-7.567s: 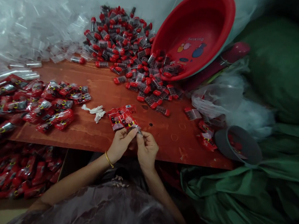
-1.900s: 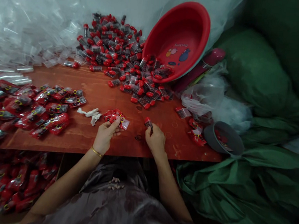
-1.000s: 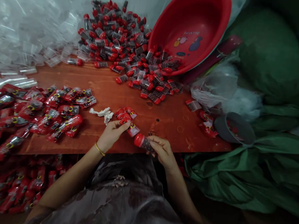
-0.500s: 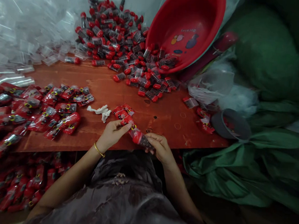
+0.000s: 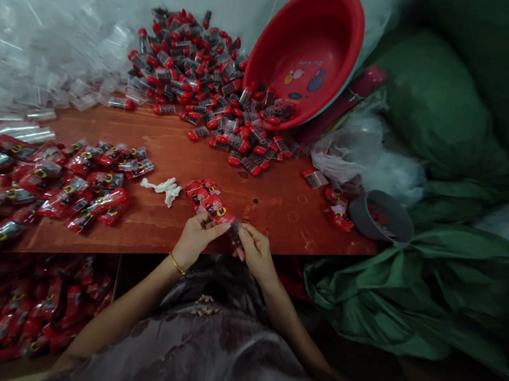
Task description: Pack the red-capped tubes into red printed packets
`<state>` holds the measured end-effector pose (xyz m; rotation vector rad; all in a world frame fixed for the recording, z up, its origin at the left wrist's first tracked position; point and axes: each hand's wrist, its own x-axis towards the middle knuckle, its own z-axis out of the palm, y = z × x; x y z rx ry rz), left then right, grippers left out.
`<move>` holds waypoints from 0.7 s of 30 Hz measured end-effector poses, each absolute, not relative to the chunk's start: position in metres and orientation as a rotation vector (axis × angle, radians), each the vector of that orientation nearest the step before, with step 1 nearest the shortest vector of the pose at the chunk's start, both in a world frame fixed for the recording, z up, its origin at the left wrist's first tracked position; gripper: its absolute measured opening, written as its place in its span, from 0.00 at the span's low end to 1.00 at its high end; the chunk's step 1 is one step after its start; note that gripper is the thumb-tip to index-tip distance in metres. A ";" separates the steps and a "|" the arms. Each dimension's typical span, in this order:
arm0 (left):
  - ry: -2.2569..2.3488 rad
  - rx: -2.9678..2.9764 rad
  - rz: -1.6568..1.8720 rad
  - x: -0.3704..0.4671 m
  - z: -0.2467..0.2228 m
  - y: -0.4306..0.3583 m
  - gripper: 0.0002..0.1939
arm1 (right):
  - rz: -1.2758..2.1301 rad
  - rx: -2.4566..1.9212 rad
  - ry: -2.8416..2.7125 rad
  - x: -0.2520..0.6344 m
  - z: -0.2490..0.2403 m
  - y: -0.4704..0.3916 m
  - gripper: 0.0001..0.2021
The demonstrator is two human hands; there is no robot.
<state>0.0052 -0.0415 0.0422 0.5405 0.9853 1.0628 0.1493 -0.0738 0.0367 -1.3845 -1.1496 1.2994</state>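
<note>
Over the table's near edge, my left hand (image 5: 195, 236) pinches the lower end of a red printed plastic sleeve (image 5: 218, 208) between thumb and fingers. My right hand (image 5: 256, 254), fingers closed, grips a small clear container with dark contents (image 5: 234, 235) at the sleeve's lower end. The container's red cap no longer shows and seems to be inside the sleeve; its lower part is covered by my fingers. Other red printed sleeves (image 5: 196, 193) lie flat just beyond my left hand. A crumpled white tissue-like piece (image 5: 165, 190) rests to their left.
Red-capped containers (image 5: 184, 70) are heaped at the back, spilling from a tilted red basin (image 5: 358, 28). Red-sleeved packs (image 5: 67, 187) cover the table's left, with more (image 5: 46, 309) below. Clear plastic pieces (image 5: 47, 74) fill the back left. A grey bowl (image 5: 360, 219) and green fabric (image 5: 405, 290) are right.
My hands have come closer together. The container's red cap, visible between them before, has gone out of sight at the sleeve's end. The view has shifted slightly to the right.
</note>
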 end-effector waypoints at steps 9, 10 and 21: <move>0.875 0.506 1.021 0.022 0.037 -0.053 0.18 | 1.225 -1.357 -1.179 0.135 0.027 -0.077 0.15; 0.891 0.509 1.021 0.024 0.037 -0.053 0.18 | 1.221 -1.345 -1.156 0.133 0.027 -0.076 0.14; 0.931 0.488 1.148 0.028 0.040 -0.039 0.19 | 1.409 -1.169 -1.160 0.146 0.022 -0.062 0.14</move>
